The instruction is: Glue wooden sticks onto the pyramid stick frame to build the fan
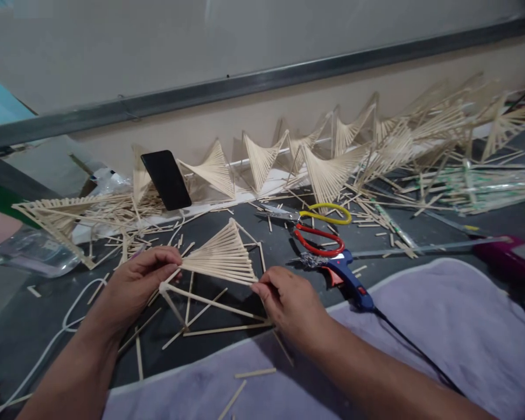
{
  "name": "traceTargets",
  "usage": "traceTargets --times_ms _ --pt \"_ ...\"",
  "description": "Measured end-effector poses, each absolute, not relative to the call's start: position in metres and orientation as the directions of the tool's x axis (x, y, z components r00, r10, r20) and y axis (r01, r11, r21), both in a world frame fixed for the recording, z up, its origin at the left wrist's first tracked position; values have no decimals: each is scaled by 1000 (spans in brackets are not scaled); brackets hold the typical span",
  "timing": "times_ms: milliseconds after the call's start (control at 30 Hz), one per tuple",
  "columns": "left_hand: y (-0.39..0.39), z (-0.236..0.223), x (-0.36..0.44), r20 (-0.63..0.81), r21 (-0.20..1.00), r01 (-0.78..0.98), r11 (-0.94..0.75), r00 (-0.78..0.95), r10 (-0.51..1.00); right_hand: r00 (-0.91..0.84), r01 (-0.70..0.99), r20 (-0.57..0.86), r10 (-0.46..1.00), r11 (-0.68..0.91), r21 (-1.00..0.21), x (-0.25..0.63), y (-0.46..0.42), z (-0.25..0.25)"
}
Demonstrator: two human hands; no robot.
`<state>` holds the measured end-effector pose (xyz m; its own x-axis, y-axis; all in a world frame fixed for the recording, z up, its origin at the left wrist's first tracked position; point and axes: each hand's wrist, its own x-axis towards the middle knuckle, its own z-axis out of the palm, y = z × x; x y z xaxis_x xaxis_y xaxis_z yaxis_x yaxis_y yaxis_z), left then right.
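Lying at the left of the desk, a clear plastic container is noted, overlapped by a tilted stick model. A white cable is looped nearer the front. The left hand is raised over the desk; a stick end is pinched between its thumb and fingers, at the left end of the stick frame. Behind, a black phone is propped nearly upright. The frame is held between both hands at mid-desk; its upper face is covered by a fan of closely laid sticks, while its lower front is formed by single sticks. At the fan's right corner, the lowest stick is pinched by thumb and fingers of the right hand. To the right, scissors with yellow and red handles are laid just behind a blue glue gun. Further right, a lavender cloth is spread in front, and sticks in clear wrapping are piled behind.
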<state>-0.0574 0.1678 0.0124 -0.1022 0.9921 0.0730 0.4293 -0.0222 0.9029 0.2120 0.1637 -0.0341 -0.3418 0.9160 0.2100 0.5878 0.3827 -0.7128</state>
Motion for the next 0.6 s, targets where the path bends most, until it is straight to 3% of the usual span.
traceTargets --times_ms 167,467,600 --pt "167 15 -58 77 884 467 -28 -86 993 -329 578 174 928 344 -740 210 166 -40" --pt "167 16 -60 121 841 537 -60 -78 990 -410 664 242 880 469 -582 209 165 -43" --pt "147 48 -46 212 815 579 -12 -279 937 -417 670 257 872 485 -562 208 163 -42"
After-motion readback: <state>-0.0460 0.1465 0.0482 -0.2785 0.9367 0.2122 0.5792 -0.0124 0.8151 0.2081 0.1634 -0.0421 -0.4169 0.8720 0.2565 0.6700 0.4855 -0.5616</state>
